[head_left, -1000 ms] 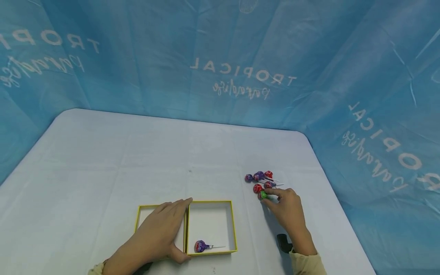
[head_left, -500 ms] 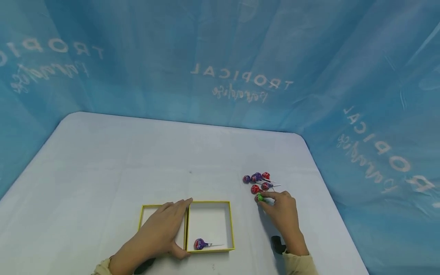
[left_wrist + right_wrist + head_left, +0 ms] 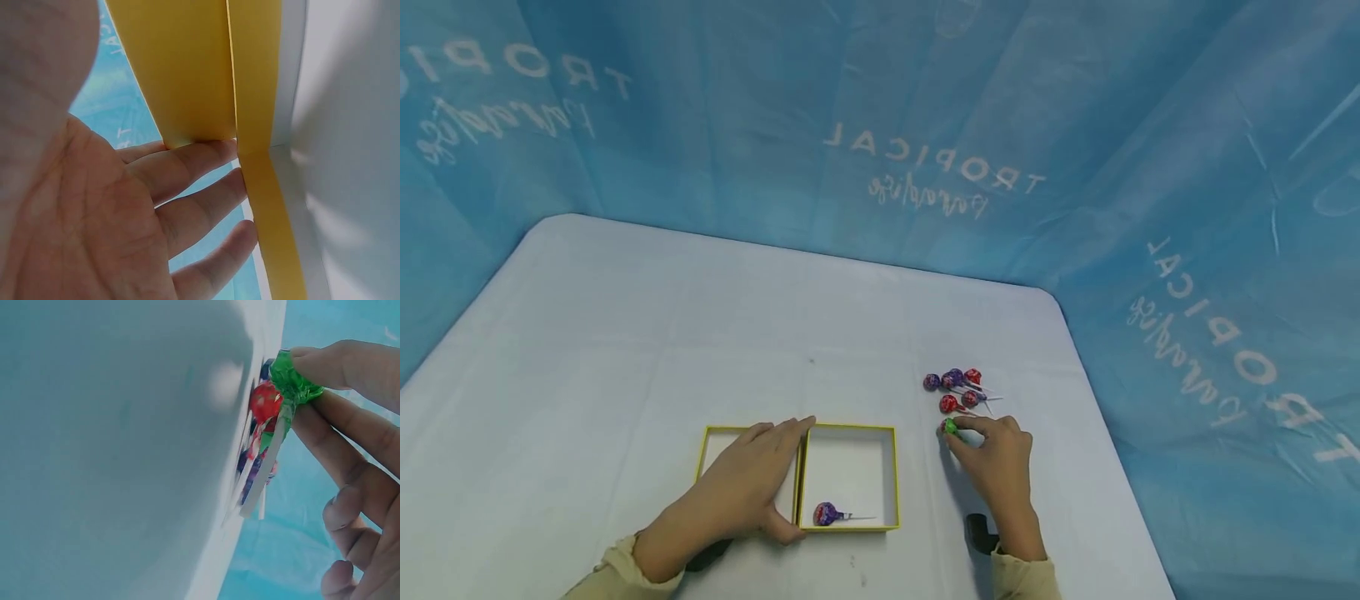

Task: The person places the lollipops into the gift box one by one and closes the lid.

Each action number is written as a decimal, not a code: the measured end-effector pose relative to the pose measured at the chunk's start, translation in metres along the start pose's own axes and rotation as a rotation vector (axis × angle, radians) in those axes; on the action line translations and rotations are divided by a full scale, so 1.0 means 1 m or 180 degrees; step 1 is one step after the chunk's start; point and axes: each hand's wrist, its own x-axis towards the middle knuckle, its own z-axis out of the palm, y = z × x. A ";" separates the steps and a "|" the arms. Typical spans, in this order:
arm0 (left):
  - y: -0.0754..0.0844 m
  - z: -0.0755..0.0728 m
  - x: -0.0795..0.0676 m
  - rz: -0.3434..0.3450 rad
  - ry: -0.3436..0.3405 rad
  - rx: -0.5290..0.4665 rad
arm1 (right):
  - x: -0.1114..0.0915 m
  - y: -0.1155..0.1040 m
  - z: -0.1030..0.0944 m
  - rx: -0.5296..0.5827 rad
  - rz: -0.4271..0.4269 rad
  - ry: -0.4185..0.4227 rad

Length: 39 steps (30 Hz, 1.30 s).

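Observation:
My right hand (image 3: 1000, 462) pinches a green-wrapped lollipop (image 3: 289, 378) by its head, between thumb and fingers, beside a small pile. In the right wrist view its white stick points down and left. Across two shallow yellow-edged box halves lies my left hand (image 3: 737, 483), gripping them where they meet, thumb at the near edge and fingertips at the far one. It covers much of the left half (image 3: 702, 454). The right half (image 3: 896, 479) has a white inside and holds one purple lollipop (image 3: 826, 513). Fingertips meet the yellow wall (image 3: 259, 181) in the left wrist view.
Several red and purple lollipops (image 3: 949, 404) lie in a loose pile on the white table (image 3: 760, 325), beyond my right hand. Blue printed sheeting (image 3: 737, 125) hangs behind the table and along its sides.
My right hand has drawn the green lollipop slightly left and away from the pile. My left hand keeps its place on the box halves. The head view has shifted a little.

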 end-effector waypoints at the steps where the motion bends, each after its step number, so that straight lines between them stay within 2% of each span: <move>1: 0.000 0.000 0.000 -0.0003 0.0002 0.0004 | -0.001 -0.002 -0.001 -0.0001 -0.0015 0.0016; 8: 0.004 0.001 -0.001 -0.0055 0.0037 -0.0030 | -0.006 -0.023 -0.015 -0.0036 -0.0208 0.0190; 13: 0.007 0.001 -0.001 -0.0069 -0.0076 -0.0090 | -0.015 -0.039 -0.029 0.0024 -0.0470 0.0310; 19: 0.007 0.000 0.004 -0.0018 -0.0049 -0.0021 | -0.016 -0.051 -0.037 0.0113 -0.0781 0.0464; 31: 0.003 -0.001 0.003 -0.0061 -0.0087 -0.0073 | -0.028 -0.081 -0.019 0.0412 -0.1136 0.0235; 39: 0.002 0.000 0.001 -0.0075 -0.0083 -0.0040 | -0.032 -0.100 -0.012 0.0423 -0.1275 0.0021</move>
